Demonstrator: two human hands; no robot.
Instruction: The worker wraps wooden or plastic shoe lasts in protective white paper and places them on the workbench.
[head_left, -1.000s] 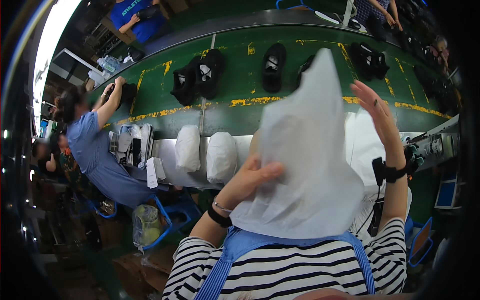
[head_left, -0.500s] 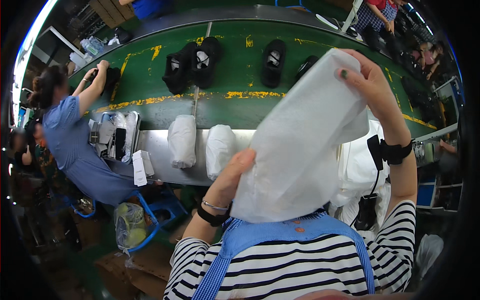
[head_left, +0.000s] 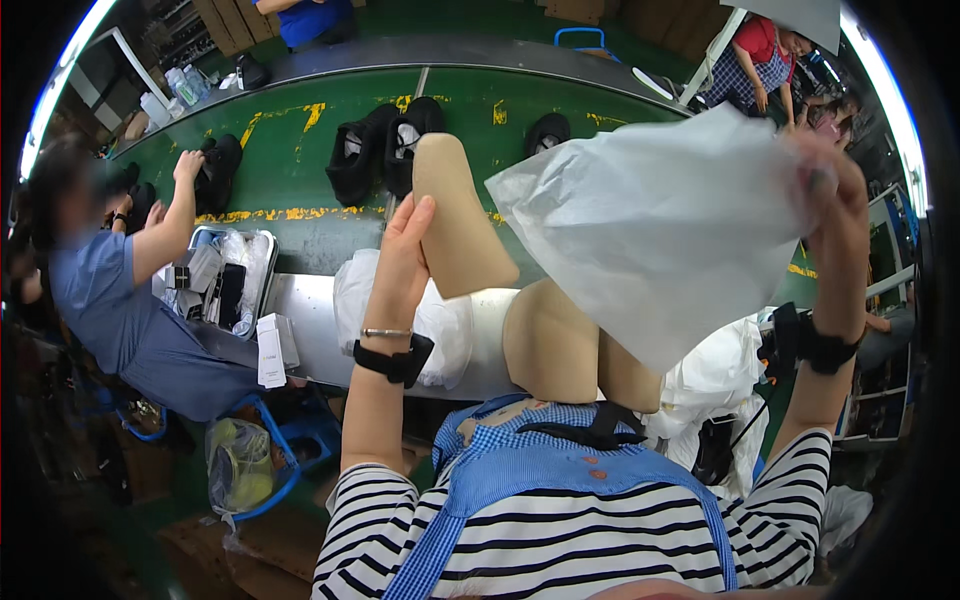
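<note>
My left hand (head_left: 403,250) pinches the edge of a beige curved piece (head_left: 460,225), smooth and shaped somewhat like a shoe form. My right hand (head_left: 828,190), blurred by motion, is closed on a corner of a thin white sheet (head_left: 650,220) that spreads out to the left; whether it is a bag or a flat sheet I cannot tell. Below the sheet, close to my chest, more beige pieces (head_left: 550,340) stand, partly covered by it. Beyond my left wrist lie white wrapped bundles (head_left: 445,330) on a metal ledge (head_left: 305,305).
Black shoes (head_left: 358,155) stand on the green belt (head_left: 280,180) ahead. To the left, a co-worker in blue (head_left: 130,310) handles shoes near a tray (head_left: 268,285) of small items and white boxes (head_left: 272,352). A white heap (head_left: 715,370) sits at right.
My left hand has left the white sheet and now holds a beige piece farther forward. My right hand has swung the sheet to the right, and beige pieces have come into view.
</note>
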